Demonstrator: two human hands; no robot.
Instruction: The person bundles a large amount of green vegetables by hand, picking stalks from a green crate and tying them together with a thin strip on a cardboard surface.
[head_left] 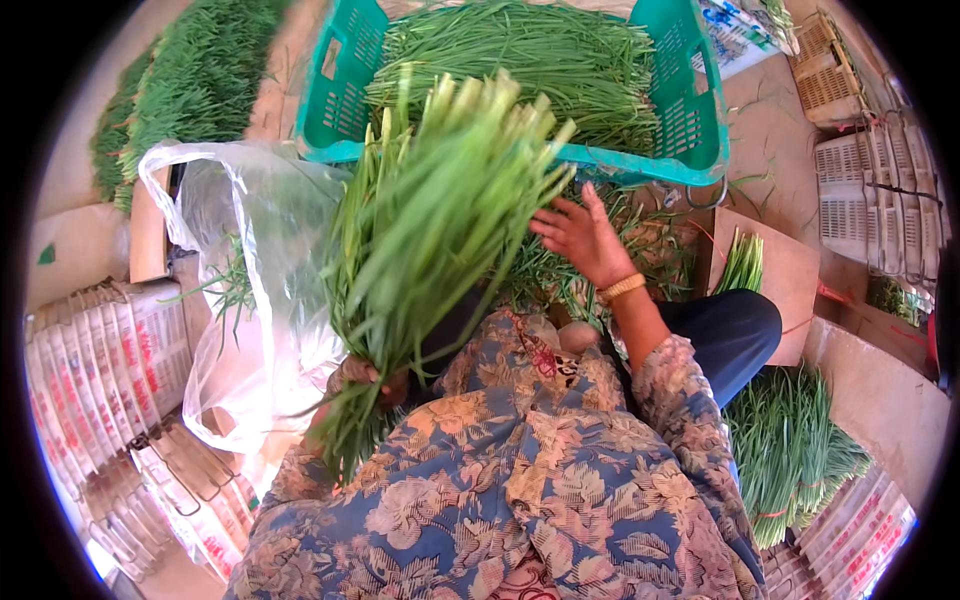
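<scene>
A big loose bunch of garlic chives, smeared by motion, stands up in front of my lap with its pale cut ends pointing away from me. Low on its leafy end, my left hand is closed round it, partly covered by the leaves. To the right of the stems my right hand has its fingers spread and holds nothing; whether the fingertips touch the outer stalks I cannot tell. Just beyond the bunch, a green plastic crate is filled with more chives laid flat.
At left hangs a clear plastic bag with its mouth open. Chive heaps lie far left; tied bundles lie at right beside my leg. Stacked white crates stand left, others right. Loose trimmings litter the floor.
</scene>
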